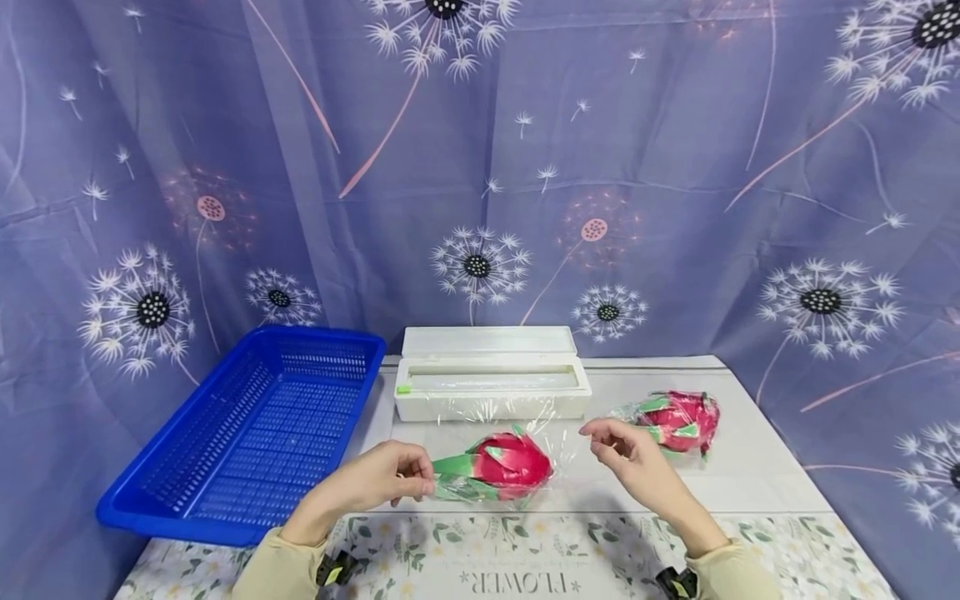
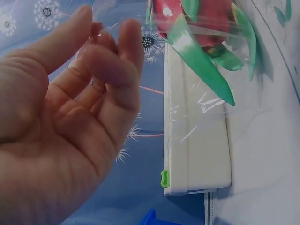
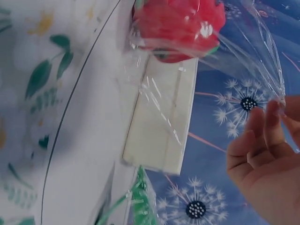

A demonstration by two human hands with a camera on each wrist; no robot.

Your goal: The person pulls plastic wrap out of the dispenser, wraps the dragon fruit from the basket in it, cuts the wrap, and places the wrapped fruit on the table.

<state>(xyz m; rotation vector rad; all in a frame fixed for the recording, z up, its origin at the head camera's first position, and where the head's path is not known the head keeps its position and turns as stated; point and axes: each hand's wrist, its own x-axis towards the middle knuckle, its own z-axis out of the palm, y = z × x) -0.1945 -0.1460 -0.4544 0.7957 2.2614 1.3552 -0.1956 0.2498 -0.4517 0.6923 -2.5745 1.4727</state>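
Observation:
A red dragon fruit (image 1: pixel 513 463) with green leaf tips lies in clear cling film on the table between the two hands. My left hand (image 1: pixel 393 475) is at its leafy end, thumb and fingers pinching the film. On the other side my right hand (image 1: pixel 626 454) pinches a gathered edge of cling film (image 3: pixel 267 51), drawn taut from the fruit in the right wrist view. Farther right sits a second dragon fruit (image 1: pixel 686 421), wrapped in film. Behind the first fruit stands a white cling film box (image 1: pixel 491 406) with its lid up and a roll inside.
A blue plastic basket (image 1: pixel 262 450) stands at the left of the table. The front of the table bears a floral cloth (image 1: pixel 517 554) with printed lettering. A blue dandelion-print curtain (image 1: pixel 487 150) hangs behind and along both sides.

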